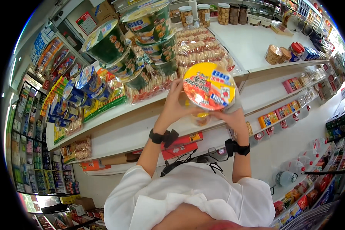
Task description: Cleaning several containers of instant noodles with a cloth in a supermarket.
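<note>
Out in front of me, both my hands grip an instant noodle cup (203, 86) with a yellow, red and white lid. My left hand (173, 104) wraps its left side, thumb along the near edge. On the near right side my right hand (234, 118) is closed round it. A yellow-and-clear part (200, 119) shows beneath the lid; whether it is a second cup I cannot tell. Left of my hands, green noodle cups (107, 42) rise in two stacks among packs of round biscuits. Long packs of round biscuits (197, 44) lie just beyond the held cup.
Blue noodle cups (89, 79) stand at the shelf's left end. Jars (223, 13) line the back, and round tubs (274, 54) sit on the white top at right. A lower shelf (253, 97) runs below, with small boxes (278, 114). Large bottles (285, 178) stand on the floor at right.
</note>
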{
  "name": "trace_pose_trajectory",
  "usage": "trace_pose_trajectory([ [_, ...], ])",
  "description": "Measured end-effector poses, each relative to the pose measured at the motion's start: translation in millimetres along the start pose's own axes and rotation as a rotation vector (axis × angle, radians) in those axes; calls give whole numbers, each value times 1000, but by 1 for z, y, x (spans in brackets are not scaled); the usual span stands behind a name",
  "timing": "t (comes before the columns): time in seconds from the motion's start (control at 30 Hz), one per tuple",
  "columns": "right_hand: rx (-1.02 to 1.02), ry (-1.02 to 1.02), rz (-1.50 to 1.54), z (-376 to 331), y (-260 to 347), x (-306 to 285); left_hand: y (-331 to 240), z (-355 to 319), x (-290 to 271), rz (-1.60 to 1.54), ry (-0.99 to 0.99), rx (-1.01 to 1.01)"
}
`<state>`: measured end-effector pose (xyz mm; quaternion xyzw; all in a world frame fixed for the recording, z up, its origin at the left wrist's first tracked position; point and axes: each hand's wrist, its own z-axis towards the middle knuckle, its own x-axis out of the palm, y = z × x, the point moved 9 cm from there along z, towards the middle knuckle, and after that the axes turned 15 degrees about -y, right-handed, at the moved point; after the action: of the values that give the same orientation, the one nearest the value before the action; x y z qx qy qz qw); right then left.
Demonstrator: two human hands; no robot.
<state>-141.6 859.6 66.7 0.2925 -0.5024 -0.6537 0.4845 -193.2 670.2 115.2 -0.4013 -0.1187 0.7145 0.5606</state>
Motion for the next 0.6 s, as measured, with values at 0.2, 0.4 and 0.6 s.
trace_pose_trajectory([
  [0.2, -273, -77, -39, 99, 1, -6, 52, 58, 53, -451, -225, -189],
  [0.4, -261, -156, -82, 140, -58, 1, 90, 87, 73, 142, -374, -128],
  [0.6, -203, -241, -18, 113, -57, -16, 72, 58, 69, -18, -364, -280],
])
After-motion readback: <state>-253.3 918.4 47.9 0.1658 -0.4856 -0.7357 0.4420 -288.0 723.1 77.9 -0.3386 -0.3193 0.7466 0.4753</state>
